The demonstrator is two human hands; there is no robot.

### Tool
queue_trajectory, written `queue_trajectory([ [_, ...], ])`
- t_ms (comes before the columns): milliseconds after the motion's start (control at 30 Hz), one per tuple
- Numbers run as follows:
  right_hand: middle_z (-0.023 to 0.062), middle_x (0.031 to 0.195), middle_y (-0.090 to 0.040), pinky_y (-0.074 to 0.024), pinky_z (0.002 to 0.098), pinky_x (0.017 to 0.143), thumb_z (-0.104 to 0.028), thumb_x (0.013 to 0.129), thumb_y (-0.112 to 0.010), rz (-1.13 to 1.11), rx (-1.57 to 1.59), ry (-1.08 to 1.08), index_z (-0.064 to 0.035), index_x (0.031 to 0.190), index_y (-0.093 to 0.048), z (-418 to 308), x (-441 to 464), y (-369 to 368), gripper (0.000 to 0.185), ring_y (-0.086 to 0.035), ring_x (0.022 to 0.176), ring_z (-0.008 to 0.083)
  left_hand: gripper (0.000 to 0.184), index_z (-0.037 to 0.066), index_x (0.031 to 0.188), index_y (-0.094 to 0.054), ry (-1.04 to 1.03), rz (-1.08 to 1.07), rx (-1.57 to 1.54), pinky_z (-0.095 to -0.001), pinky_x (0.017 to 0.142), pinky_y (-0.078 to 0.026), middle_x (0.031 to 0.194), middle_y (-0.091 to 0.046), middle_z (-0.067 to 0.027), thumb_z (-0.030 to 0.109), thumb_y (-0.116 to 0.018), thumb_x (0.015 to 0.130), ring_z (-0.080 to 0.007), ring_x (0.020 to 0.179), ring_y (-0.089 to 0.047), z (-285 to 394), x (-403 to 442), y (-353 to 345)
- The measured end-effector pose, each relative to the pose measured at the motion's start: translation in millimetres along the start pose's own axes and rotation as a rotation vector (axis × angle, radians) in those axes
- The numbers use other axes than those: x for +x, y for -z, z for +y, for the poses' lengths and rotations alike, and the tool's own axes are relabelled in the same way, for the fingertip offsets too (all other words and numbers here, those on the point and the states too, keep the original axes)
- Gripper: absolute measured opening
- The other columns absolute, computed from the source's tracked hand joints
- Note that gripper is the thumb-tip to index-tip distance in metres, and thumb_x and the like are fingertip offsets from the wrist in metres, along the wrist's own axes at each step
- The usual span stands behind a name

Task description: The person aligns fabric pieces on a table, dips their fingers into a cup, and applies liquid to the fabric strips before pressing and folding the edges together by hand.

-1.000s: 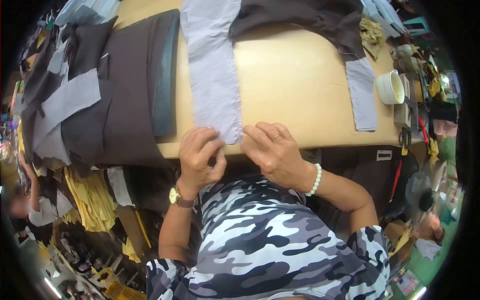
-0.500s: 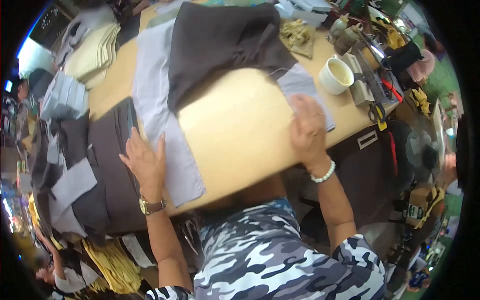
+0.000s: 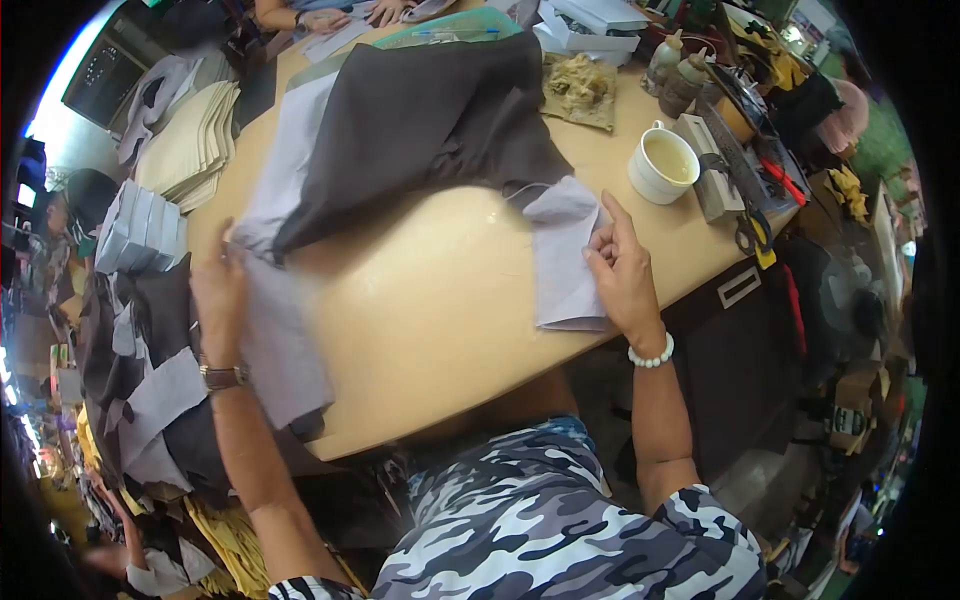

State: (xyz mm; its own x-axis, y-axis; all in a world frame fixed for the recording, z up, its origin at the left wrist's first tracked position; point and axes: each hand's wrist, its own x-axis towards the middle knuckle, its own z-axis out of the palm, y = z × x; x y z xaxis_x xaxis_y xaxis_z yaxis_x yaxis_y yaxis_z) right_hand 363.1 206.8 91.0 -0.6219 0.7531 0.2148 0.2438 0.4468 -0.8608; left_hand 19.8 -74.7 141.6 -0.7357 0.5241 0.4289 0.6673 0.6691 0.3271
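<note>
A dark brown cloth piece point(image 3: 420, 130) lies bunched across the far part of the table, over a long light-lavender cloth strip point(image 3: 285, 330) on the left. My left hand point(image 3: 218, 305), smeared by motion, has its fingertips closed on that strip's outer edge, where the cloth puckers. A smaller folded lavender cloth piece point(image 3: 565, 265) lies on the right, under the brown cloth's corner. My right hand point(image 3: 625, 280) pinches its right edge between thumb and curled fingers, the index finger stretched out.
On the tan table point(image 3: 410, 350) stand a white cup point(image 3: 663, 170) and squeeze bottles point(image 3: 683, 80). Scissors point(image 3: 755, 235) hang at the right edge. Cream sheets point(image 3: 190, 145) and dark cloth point(image 3: 195, 430) are at left. Another person's hands point(image 3: 355, 15) work at the far side.
My left hand has moved left and up, shifting the long strip left. My right hand has closed on the smaller piece's edge. The brown cloth has shifted slightly left.
</note>
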Motion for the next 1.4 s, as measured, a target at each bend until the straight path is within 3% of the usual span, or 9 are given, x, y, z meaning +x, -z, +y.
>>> queue_trajectory([
  [133,0.0094,0.079,-0.052,-0.0465,0.0286,0.065,0.008,0.078,-0.056,-0.058,0.062,-0.077,-0.0002,0.140,-0.033,-9,-24,-7,0.067,-0.052,0.065,0.0165,0.036,0.007,0.116,-0.056,0.086,-0.182,0.385,-0.0439,0.080,-0.047,0.108,-0.061,-0.0188,0.003,-0.058,0.080,-0.0345,0.096,-0.060,-15,21,19],
  [233,0.0114,0.085,-0.053,-0.0474,0.0325,0.068,-0.002,0.079,-0.063,0.000,-0.105,-0.063,0.0012,0.141,-0.031,-4,-32,-10,0.070,-0.054,0.069,0.0197,0.034,0.003,0.116,-0.057,-0.326,0.031,0.496,-0.0421,0.087,-0.045,0.109,-0.059,-0.0163,0.010,-0.060,0.083,-0.0344,0.099,-0.058,18,13,1],
  [333,0.0156,0.094,-0.056,-0.0485,0.0372,0.073,-0.014,0.078,-0.071,0.199,-0.432,0.202,0.0028,0.141,-0.027,-2,-23,-9,0.078,-0.058,0.077,0.0263,0.039,0.001,0.113,-0.059,-0.367,-0.023,0.042,-0.0393,0.084,-0.046,0.107,-0.058,-0.0172,0.024,-0.066,0.083,-0.0320,0.099,-0.058,106,3,-32],
  [500,0.0246,0.099,-0.062,-0.0492,0.0406,0.076,-0.019,0.078,-0.071,0.036,-0.136,0.055,0.0024,0.142,-0.025,-2,-6,-21,0.081,-0.063,0.086,0.0370,0.089,-0.001,0.121,-0.051,-0.303,-0.291,-0.123,-0.0422,0.068,-0.051,0.091,-0.064,-0.0243,0.065,-0.070,0.064,-0.0366,0.082,-0.065,241,-14,-91],
  [633,0.0284,0.093,-0.063,-0.0493,0.0420,0.076,-0.010,0.080,-0.065,0.041,-0.070,0.022,-0.0017,0.143,-0.025,14,-5,-29,0.075,-0.063,0.084,0.0416,0.050,0.001,0.119,-0.053,-0.254,-0.541,-0.032,-0.0485,0.076,-0.050,0.091,-0.065,-0.0264,0.029,-0.063,0.079,-0.0406,0.086,-0.064,257,-4,-146],
  [767,0.0256,0.087,-0.063,-0.0483,0.0424,0.070,-0.004,0.081,-0.061,0.083,-0.093,0.112,-0.0026,0.143,-0.027,17,-7,-30,0.070,-0.062,0.076,0.0397,0.037,0.005,0.118,-0.058,-0.058,0.004,-0.548,-0.0393,0.089,-0.047,0.107,-0.065,-0.0199,0.006,-0.060,0.081,-0.0342,0.101,-0.063,204,8,-141],
  [1100,0.0079,0.069,-0.054,-0.0416,0.0278,0.060,0.000,0.086,-0.056,-0.002,0.178,-0.076,0.0001,0.141,-0.030,5,-4,-23,0.061,-0.052,0.064,0.0131,0.027,-0.001,0.107,-0.062,-0.017,0.162,-0.344,-0.0394,0.068,-0.046,0.089,-0.064,-0.0144,0.015,-0.065,0.085,-0.0264,0.067,-0.058,148,-43,-67],
  [1233,0.0058,0.083,-0.059,-0.0421,0.0206,0.066,0.001,0.091,-0.051,-0.035,0.556,-0.063,-0.0008,0.144,-0.025,-22,1,-24,0.059,-0.051,0.075,0.0062,0.063,-0.006,0.098,-0.063,0.225,-0.864,-0.842,-0.0315,0.075,-0.049,0.096,-0.065,-0.0140,0.053,-0.042,0.094,-0.0234,0.080,-0.062,174,-79,-70],
  [1400,0.0116,0.096,-0.062,-0.0439,0.0199,0.075,0.003,0.092,-0.049,-0.055,0.673,-0.018,-0.0016,0.146,-0.018,-52,-6,-21,0.062,-0.054,0.083,0.0075,0.056,-0.002,0.104,-0.062,0.808,-1.134,-1.941,-0.0381,0.084,-0.051,0.097,-0.067,-0.0126,0.050,-0.044,0.093,-0.0245,0.088,-0.065,209,-50,-109],
])
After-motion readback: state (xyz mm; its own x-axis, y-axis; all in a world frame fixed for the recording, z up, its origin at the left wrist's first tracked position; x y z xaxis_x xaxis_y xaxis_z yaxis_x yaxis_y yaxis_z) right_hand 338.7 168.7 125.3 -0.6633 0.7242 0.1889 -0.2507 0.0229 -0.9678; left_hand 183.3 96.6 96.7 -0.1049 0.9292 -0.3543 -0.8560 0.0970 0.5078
